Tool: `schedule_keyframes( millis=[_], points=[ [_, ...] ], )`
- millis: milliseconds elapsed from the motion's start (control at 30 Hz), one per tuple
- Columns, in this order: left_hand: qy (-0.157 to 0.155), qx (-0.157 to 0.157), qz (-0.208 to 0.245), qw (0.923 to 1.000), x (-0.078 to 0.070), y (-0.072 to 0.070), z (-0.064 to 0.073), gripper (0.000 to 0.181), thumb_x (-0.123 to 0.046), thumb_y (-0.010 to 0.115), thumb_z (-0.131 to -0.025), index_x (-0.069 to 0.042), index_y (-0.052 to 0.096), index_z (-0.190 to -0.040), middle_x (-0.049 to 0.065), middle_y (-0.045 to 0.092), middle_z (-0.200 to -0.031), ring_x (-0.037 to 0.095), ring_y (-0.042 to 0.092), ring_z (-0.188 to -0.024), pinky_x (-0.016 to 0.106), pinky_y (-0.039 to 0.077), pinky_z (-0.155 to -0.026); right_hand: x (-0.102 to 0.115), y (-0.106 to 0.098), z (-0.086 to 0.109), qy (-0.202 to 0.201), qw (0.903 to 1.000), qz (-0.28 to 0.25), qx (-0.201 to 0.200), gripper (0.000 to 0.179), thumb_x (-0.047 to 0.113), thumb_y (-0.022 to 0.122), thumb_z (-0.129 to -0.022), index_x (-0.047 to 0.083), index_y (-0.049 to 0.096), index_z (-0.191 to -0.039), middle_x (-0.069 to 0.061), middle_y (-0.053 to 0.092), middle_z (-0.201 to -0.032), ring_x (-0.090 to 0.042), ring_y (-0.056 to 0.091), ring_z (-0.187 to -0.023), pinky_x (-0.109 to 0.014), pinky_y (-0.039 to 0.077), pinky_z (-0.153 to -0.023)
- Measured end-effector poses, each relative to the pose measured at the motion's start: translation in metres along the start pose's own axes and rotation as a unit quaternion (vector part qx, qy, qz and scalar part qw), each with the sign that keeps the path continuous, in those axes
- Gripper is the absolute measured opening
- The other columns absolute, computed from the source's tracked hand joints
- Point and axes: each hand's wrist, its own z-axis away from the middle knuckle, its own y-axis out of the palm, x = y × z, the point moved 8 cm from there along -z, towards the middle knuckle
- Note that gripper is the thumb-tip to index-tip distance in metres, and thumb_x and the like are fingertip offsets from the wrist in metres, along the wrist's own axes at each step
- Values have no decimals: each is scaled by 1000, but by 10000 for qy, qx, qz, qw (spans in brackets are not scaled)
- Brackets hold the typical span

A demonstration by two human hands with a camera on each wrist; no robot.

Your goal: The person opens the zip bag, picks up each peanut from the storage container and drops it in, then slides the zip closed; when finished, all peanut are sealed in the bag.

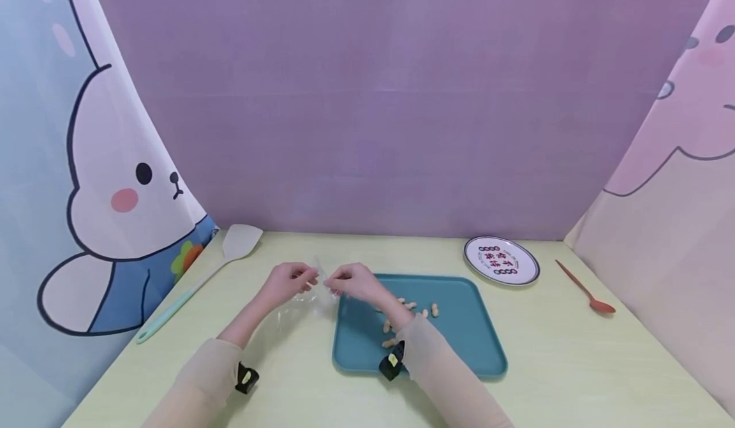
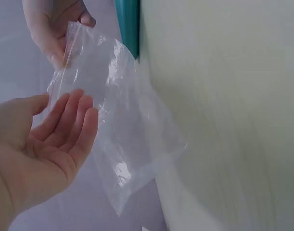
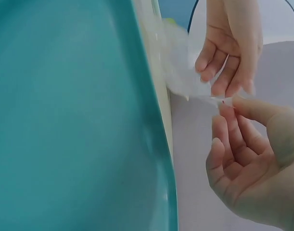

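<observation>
A clear plastic zip bag (image 2: pixel 130 115) hangs between both hands above the table, its body sloping down and looking flat, with nothing seen inside. My left hand (image 1: pixel 289 283) pinches its top edge between thumb and fingertips. Close beside it, my right hand (image 1: pixel 357 282) pinches the same edge near the other corner, where a thin red line runs along the bag's mouth. In the right wrist view the two hands' fingertips nearly meet. Under the right forearm lies a teal tray (image 1: pixel 467 345) with several unshelled peanuts (image 1: pixel 434 310), some partly hidden by the arm.
At the back right lies a white plate (image 1: pixel 499 261) with printed lettering, and a reddish-brown spoon (image 1: pixel 601 306) rests farther right. A spatula (image 1: pixel 198 284) with a pale green handle lies along the left side. Printed curtains surround the pale yellow table (image 1: pixel 574 364).
</observation>
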Motion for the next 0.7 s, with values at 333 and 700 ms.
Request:
schedule_keyframes(
  millis=[333,700],
  points=[
    [-274,604,833,9943,1,11,2,30,-21,59,-93,5,66,-105,17,71,-90,18,69,-68,31,57,-62,6,5,3,-201,9997,-119,-3,19,31,61,-91,15,71,-91,1,68,-82,-21,65,-80,-32,52,-71],
    [-725,829,1512,9824,9,12,1,30,-20,52,-96,5,62,-109,12,69,-97,19,70,-72,36,57,-67,12,4,4,-341,9988,-339,70,20,30,60,-92,12,67,-91,-4,68,-83,-17,65,-80,-50,51,-80]
  ],
)
